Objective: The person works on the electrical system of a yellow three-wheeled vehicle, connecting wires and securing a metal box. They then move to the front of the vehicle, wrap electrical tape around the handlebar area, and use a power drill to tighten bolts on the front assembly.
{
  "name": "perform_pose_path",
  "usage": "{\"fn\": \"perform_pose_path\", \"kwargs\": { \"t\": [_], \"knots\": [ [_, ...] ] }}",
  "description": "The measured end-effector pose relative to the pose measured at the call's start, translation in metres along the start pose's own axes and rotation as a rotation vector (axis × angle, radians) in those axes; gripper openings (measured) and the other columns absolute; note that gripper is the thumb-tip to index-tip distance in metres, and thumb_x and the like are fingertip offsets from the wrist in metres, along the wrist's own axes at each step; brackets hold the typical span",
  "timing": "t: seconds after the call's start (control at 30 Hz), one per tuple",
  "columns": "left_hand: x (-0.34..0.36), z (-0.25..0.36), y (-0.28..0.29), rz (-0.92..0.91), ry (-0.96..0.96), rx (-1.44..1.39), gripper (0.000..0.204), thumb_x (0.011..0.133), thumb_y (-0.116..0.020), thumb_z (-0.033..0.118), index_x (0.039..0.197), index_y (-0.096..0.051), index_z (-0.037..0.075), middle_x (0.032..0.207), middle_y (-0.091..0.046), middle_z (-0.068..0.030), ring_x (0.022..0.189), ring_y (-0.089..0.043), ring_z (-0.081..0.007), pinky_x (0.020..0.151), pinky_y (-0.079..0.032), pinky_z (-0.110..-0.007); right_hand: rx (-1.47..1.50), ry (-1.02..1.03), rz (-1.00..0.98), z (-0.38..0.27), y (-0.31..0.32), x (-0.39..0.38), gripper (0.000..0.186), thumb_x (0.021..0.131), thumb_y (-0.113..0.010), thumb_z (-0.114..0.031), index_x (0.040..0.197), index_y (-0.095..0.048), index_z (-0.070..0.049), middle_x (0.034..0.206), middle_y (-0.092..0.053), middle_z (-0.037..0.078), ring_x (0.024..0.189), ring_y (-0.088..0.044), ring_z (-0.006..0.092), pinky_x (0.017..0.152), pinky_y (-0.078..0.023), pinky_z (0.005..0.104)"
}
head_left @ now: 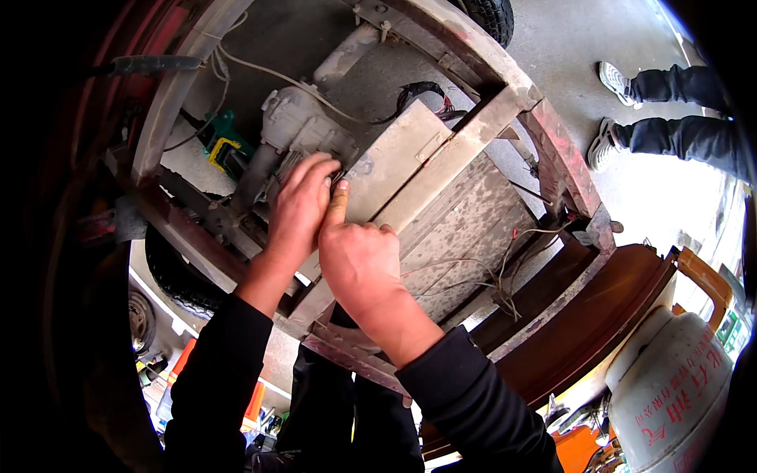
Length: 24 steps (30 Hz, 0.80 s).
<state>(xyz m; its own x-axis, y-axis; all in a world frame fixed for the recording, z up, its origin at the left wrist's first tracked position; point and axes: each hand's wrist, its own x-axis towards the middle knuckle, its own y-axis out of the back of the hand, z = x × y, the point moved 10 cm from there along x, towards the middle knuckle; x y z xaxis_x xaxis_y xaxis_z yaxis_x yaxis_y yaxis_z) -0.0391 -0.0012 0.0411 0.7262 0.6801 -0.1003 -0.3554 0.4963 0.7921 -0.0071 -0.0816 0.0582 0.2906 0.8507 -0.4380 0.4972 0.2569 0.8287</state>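
My left hand [298,211] reaches over a grey cast-metal housing [298,118], its fingers bent and close together at the gap beside a flat metal plate [400,154]. What lies under those fingertips is hidden. Against it, my right hand [361,254] is mostly curled, with the index finger stretched to the plate's left edge near the left fingertips. Anything inside its curled fingers is out of sight. Both hands are inside a worn, reddish-grey metal frame [564,158].
A thin cable [264,69] crosses above the housing. Loose wires [501,284] lie over a stained board [465,225]. Black tyres [177,276] show below the frame. A brown curved panel [579,327] and a grey gas cylinder [670,390] stand at lower right. Another person's legs [678,114] are at upper right.
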Motion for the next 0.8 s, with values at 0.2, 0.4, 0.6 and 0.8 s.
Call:
{"fn": "perform_pose_path", "kwargs": {
  "t": [0.2,0.4,0.6,0.8],
  "knots": [
    [-0.005,-0.034,-0.026,-0.283,0.287,-0.465,0.040,0.090,-0.043,0.001,0.128,-0.056,0.000,0.121,-0.063,-0.0179,0.109,-0.061,-0.0280,0.098,-0.045,-0.033,0.028,-0.004,-0.022,-0.002,0.002,0.001,0.068,0.082,-0.055,-0.012,0.142,-0.035,0.013,0.070,-0.069,0.009,0.066,-0.068,0.0227,0.068,-0.051,0.0363],
    [0.010,-0.057,-0.040,-0.452,0.767,-0.836,0.051,0.101,-0.040,0.036,0.130,-0.055,-0.004,0.128,-0.060,-0.0150,0.126,-0.051,-0.0211,0.105,-0.038,-0.033,0.054,-0.012,-0.095,0.000,0.004,0.006,0.064,0.081,-0.054,-0.011,0.137,-0.038,0.017,0.070,-0.070,0.011,0.066,-0.069,0.0230,0.068,-0.051,0.0365],
    [0.009,-0.034,-0.047,-0.290,0.409,-0.586,0.042,0.102,-0.048,0.034,0.129,-0.056,0.002,0.119,-0.064,-0.0136,0.112,-0.058,-0.0204,0.097,-0.043,-0.031,0.286,-0.080,-0.107,0.037,0.034,0.018,0.033,0.082,-0.056,-0.013,0.111,-0.060,0.002,0.076,-0.070,0.014,0.072,-0.068,0.0296,0.069,-0.053,0.0429],
    [0.004,-0.064,-0.067,-0.441,0.610,-0.848,0.045,0.102,-0.049,0.034,0.132,-0.053,0.002,0.125,-0.061,-0.0126,0.116,-0.057,-0.0213,0.101,-0.041,-0.032,0.124,-0.507,0.849,0.295,0.188,0.018,0.019,0.086,-0.057,-0.012,0.096,-0.065,0.000,0.072,-0.067,0.020,0.064,-0.068,0.0287,0.062,-0.055,0.0415]
  ]
}}
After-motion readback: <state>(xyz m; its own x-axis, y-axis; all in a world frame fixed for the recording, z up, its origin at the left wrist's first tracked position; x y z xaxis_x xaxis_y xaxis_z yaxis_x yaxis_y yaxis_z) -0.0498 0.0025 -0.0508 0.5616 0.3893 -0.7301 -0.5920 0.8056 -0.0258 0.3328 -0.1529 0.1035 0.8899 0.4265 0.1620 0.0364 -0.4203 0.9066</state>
